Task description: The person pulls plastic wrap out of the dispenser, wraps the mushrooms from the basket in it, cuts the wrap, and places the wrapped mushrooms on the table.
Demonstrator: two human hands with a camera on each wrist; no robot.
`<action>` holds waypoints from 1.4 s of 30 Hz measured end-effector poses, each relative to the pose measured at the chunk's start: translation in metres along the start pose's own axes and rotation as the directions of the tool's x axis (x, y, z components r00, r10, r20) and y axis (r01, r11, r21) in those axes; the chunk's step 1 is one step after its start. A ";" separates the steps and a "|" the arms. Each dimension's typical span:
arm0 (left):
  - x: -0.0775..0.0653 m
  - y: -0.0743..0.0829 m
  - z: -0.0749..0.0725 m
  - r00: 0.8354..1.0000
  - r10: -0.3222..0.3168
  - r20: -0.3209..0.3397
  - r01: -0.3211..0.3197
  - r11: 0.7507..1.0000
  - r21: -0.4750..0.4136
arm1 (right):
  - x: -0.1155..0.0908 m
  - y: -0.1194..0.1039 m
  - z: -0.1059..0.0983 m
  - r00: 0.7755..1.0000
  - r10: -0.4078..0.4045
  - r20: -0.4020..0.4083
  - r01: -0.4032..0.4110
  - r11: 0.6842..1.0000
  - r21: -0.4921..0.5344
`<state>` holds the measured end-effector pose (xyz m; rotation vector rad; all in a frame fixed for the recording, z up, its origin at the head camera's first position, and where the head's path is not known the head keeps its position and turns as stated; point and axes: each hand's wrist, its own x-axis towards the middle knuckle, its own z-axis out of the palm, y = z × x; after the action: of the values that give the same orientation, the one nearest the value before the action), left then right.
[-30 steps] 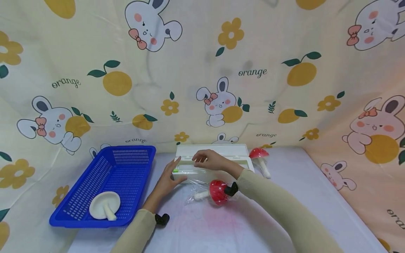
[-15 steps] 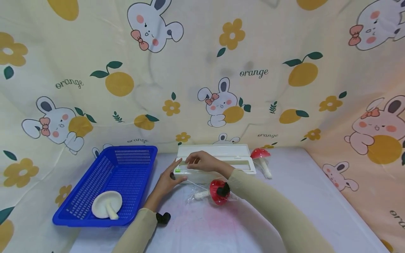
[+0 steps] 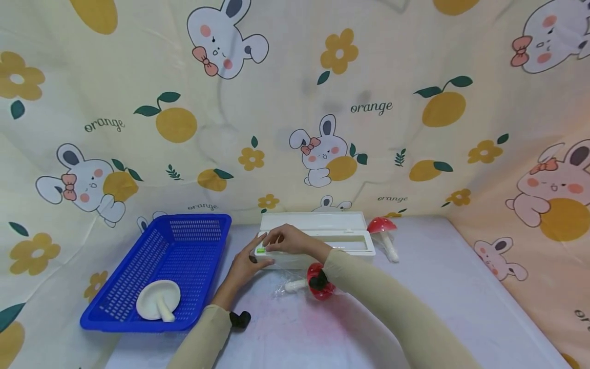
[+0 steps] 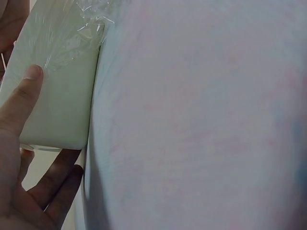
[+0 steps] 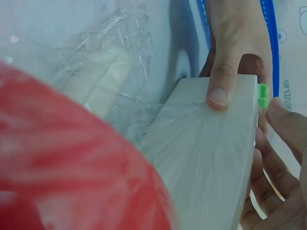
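Observation:
A white cling film dispenser [image 3: 288, 262] lies on the table with its lid raised. My left hand [image 3: 243, 266] holds its left end, the thumb pressing the film on the front face and the fingers round the end. A small green slide cutter [image 5: 263, 96] sits at that end. My right hand [image 3: 292, 240] is over the dispenser, its fingertips beside the cutter; in the right wrist view the thumb is very near it, and contact is hard to tell. From the front, film runs down round a red-capped toy mushroom [image 3: 295, 285], partly behind my right wrist.
On the left stands a blue plastic basket [image 3: 209, 274] with a white mushroom [image 3: 158, 300] in it. Another red-capped mushroom [image 3: 382, 225], seemingly wrapped in film, lies right of the dispenser. A patterned cloth [image 3: 276, 92] hangs behind the table.
My right hand has moved left along the top of the dispenser, up to the green cutter. My left hand stays on the dispenser's left end. The view has shifted slightly.

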<state>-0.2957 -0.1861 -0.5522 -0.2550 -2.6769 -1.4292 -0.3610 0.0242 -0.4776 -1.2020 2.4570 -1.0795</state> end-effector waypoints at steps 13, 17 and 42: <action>0.000 0.000 0.001 1.000 0.003 -0.006 -0.003 1.000 -0.027 | 0.001 0.001 0.008 0.997 0.065 -0.042 -0.063 0.997 0.048; 0.000 0.000 0.001 1.000 0.011 -0.005 -0.011 0.999 -0.034 | 0.001 0.003 0.013 0.994 0.073 -0.085 -0.069 0.996 0.049; -0.001 0.000 0.001 1.000 0.024 -0.007 -0.025 0.998 -0.056 | -0.001 0.006 0.017 0.990 0.026 -0.137 -0.028 1.000 -0.012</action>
<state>-0.2950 -0.1854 -0.5529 -0.2866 -2.6225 -1.4968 -0.3562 0.0184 -0.4945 -1.1306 2.5788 -1.1762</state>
